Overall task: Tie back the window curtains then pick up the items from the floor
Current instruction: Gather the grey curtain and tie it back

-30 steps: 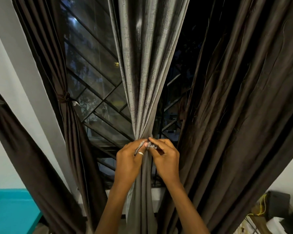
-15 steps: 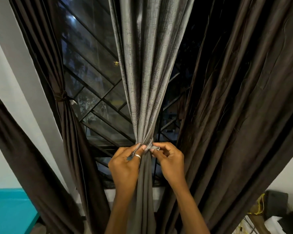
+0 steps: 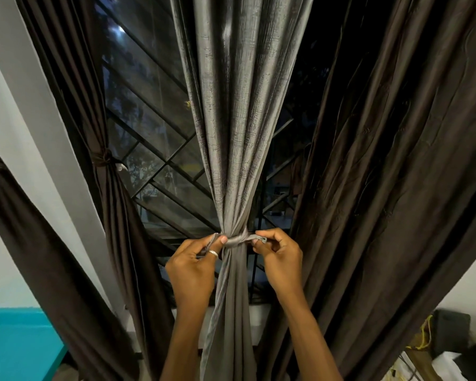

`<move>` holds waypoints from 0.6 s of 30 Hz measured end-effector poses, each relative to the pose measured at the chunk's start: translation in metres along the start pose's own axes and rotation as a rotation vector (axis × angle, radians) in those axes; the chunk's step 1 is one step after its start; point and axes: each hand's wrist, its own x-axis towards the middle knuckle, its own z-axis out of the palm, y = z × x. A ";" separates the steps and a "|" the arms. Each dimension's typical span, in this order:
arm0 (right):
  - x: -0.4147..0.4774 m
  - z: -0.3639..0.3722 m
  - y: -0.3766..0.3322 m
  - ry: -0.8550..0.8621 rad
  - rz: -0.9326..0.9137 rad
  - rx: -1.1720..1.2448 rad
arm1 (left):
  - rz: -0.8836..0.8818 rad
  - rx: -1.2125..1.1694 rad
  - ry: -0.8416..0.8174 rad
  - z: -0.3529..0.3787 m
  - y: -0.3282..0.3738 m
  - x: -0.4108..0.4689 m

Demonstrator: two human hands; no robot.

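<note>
Both grips pinch tie-band [image 3: 235, 240] ends: left hand [image 3: 193, 268], right hand [image 3: 280, 259] cinching grey curtain [image 3: 239, 133]; knot apparently unfinished, item pickup pending.

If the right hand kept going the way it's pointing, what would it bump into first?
Probably the grey curtain, just above the tie band the right hand pinches. Depth is unclear; it might slip past to the window grille.
</note>
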 end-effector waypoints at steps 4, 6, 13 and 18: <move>-0.002 0.002 0.001 0.006 0.056 0.009 | -0.065 -0.005 -0.038 0.002 0.001 0.000; -0.002 0.003 0.002 0.018 0.079 0.020 | -0.088 -0.028 -0.060 0.004 0.001 0.000; -0.003 0.008 0.001 0.020 0.188 0.121 | -0.125 -0.047 -0.129 0.011 0.003 -0.003; -0.002 0.006 0.006 0.023 0.235 0.129 | -0.176 -0.084 -0.141 0.015 0.004 -0.003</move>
